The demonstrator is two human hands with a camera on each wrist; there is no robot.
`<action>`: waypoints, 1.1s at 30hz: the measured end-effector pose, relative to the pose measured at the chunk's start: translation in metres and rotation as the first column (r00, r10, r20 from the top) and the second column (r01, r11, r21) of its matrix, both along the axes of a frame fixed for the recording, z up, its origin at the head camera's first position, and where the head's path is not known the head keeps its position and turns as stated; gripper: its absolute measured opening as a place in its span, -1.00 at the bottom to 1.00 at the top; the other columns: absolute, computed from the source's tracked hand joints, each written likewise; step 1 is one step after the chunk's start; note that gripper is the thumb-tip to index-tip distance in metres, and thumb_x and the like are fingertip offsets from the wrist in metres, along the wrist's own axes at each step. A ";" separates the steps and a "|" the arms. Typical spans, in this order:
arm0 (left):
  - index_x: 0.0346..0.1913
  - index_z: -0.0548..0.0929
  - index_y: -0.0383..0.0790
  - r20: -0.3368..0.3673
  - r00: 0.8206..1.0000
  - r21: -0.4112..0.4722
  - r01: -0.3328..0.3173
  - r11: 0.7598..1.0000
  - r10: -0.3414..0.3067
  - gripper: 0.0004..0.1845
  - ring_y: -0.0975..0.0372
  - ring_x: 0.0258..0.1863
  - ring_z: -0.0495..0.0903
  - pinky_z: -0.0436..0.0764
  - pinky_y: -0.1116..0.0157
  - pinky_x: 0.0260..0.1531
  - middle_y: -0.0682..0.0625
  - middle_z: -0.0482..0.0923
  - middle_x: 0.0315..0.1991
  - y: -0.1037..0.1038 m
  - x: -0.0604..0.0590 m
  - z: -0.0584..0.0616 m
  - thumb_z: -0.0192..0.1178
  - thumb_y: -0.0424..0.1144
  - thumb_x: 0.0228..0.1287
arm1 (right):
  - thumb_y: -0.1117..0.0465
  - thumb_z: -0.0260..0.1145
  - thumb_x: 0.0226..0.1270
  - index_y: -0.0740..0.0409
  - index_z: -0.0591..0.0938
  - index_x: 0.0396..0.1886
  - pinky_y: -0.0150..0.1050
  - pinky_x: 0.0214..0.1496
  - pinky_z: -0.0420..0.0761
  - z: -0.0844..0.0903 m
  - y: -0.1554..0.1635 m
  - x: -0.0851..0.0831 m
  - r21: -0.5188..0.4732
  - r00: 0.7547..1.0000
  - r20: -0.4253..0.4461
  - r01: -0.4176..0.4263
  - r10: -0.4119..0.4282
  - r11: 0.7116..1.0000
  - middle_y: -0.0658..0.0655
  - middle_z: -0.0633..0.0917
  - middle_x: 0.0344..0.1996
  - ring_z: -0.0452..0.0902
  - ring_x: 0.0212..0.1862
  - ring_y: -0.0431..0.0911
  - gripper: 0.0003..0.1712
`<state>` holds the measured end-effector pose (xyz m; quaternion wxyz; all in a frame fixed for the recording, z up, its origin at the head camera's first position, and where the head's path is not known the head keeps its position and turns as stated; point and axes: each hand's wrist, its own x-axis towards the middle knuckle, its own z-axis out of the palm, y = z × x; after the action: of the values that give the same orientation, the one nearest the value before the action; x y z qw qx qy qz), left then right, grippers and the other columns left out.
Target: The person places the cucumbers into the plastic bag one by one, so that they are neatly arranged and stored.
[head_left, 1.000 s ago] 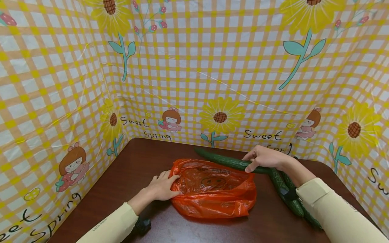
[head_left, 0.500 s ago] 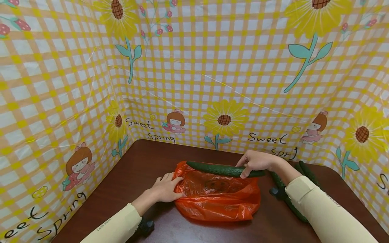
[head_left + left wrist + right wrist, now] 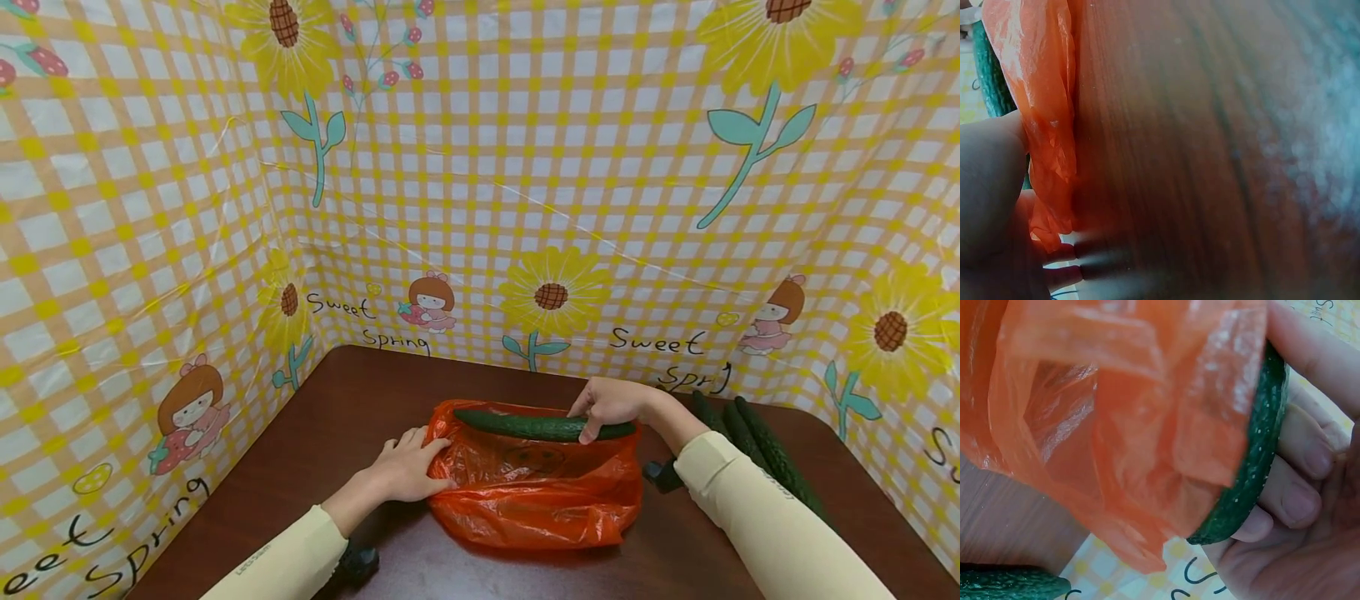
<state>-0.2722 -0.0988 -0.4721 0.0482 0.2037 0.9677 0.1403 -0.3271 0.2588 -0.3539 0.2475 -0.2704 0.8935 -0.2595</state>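
Observation:
A dark green cucumber lies lengthwise over the far side of the mouth of an orange plastic bag. My right hand grips it near its right end, thumb on the near side and fingers behind. In the right wrist view, bag film covers part of the cucumber beside the curled fingers. My left hand rests at the bag's left rim, its fingers spread and its thumb and index finger reaching over the edge. The left wrist view shows the bag alongside that hand's thumb.
Three more cucumbers lie together on the brown table at the right, partly behind the right sleeve. Yellow checked cloth walls the table at the back and both sides. A small black device sits at the right wrist.
My right hand has brought the cucumber left and down, from behind the bag's far rim into its mouth and away from the other cucumbers. My left hand stays at the bag's left rim.

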 end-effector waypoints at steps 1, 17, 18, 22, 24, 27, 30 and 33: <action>0.44 0.42 -0.01 -0.005 1.000 -0.002 0.003 1.000 -0.003 -0.23 -0.16 0.48 0.16 0.23 -0.26 0.30 -0.31 0.21 0.48 0.000 0.000 -0.001 0.25 0.27 0.26 | 0.27 0.53 0.13 0.34 0.75 0.01 0.10 0.17 0.60 -0.001 0.000 0.000 0.002 1.000 0.000 -0.001 0.001 1.000 0.30 0.73 0.06 0.56 0.23 0.28 -0.58; 0.47 0.38 0.00 -0.003 1.000 0.017 -0.002 1.000 0.002 -0.22 -0.17 0.52 0.10 0.16 -0.28 0.34 -0.34 0.15 0.51 -0.002 -0.007 -0.013 0.23 0.27 0.27 | 0.31 0.52 0.09 0.25 0.84 -0.28 0.10 0.16 0.60 -0.018 -0.011 -0.004 0.025 0.995 -0.031 0.091 -0.090 0.996 0.29 0.72 0.09 0.51 0.26 0.29 -0.83; 0.46 0.39 0.00 -0.008 1.000 0.021 -0.002 1.000 0.002 -0.22 -0.17 0.52 0.10 0.16 -0.29 0.34 -0.33 0.16 0.51 -0.002 -0.009 -0.016 0.23 0.27 0.27 | 0.30 0.52 0.08 0.24 0.84 -0.27 0.10 0.16 0.60 -0.020 -0.011 -0.004 0.029 0.995 -0.033 0.099 -0.098 0.995 0.28 0.72 0.08 0.52 0.26 0.28 -0.81; 0.44 0.41 -0.01 -0.031 1.000 0.021 0.003 1.000 -0.002 -0.22 -0.17 0.51 0.12 0.17 -0.30 0.32 -0.33 0.19 0.49 -0.003 -0.011 -0.020 0.25 0.28 0.24 | 0.30 0.54 0.06 0.22 0.83 -0.20 0.07 0.12 0.63 -0.026 -0.010 -0.003 0.052 0.991 -0.054 0.126 -0.123 0.991 0.25 0.75 0.05 0.56 0.22 0.25 -0.75; 0.44 0.41 0.00 -0.029 1.000 0.013 0.003 1.000 -0.003 -0.22 -0.17 0.51 0.11 0.17 -0.30 0.32 -0.33 0.18 0.50 -0.003 -0.011 -0.020 0.24 0.29 0.24 | 0.31 0.54 0.06 0.25 0.81 -0.14 0.07 0.09 0.64 -0.028 -0.010 -0.003 0.073 0.989 -0.075 0.130 -0.125 0.989 0.26 0.75 0.03 0.58 0.20 0.26 -0.70; 0.45 0.40 0.02 -0.024 1.000 0.012 0.001 1.000 -0.001 -0.23 -0.17 0.52 0.11 0.16 -0.30 0.33 -0.32 0.17 0.50 -0.003 -0.011 -0.020 0.24 0.27 0.26 | 0.32 0.53 0.07 0.31 0.79 -0.09 0.07 0.08 0.65 -0.029 -0.013 -0.003 0.129 0.986 -0.116 0.137 -0.122 0.982 0.28 0.75 0.01 0.59 0.17 0.27 -0.65; 0.44 0.41 0.01 -0.025 1.000 0.015 0.000 1.000 0.000 -0.24 -0.17 0.51 0.11 0.18 -0.30 0.33 -0.32 0.18 0.50 -0.003 -0.011 -0.019 0.24 0.27 0.26 | 0.32 0.52 0.10 0.33 0.76 -0.03 0.08 0.08 0.64 -0.030 -0.016 -0.003 0.211 0.982 -0.153 0.140 -0.109 0.967 0.30 0.75 0.02 0.61 0.15 0.26 -0.60; 0.44 0.41 0.00 -0.025 1.000 0.023 0.002 1.000 -0.001 -0.23 -0.17 0.51 0.12 0.19 -0.29 0.32 -0.32 0.19 0.49 -0.003 -0.010 -0.018 0.24 0.28 0.25 | 0.32 0.52 0.12 0.31 0.75 0.00 0.10 0.07 0.64 -0.034 -0.018 -0.002 0.279 0.980 -0.168 0.149 -0.104 0.949 0.29 0.74 0.04 0.62 0.14 0.25 -0.60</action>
<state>-0.2825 -0.1017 -0.4905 0.0338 0.2068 0.9664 0.1491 -0.3296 0.2403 -0.3879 0.1990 -0.1919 0.9536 -0.1196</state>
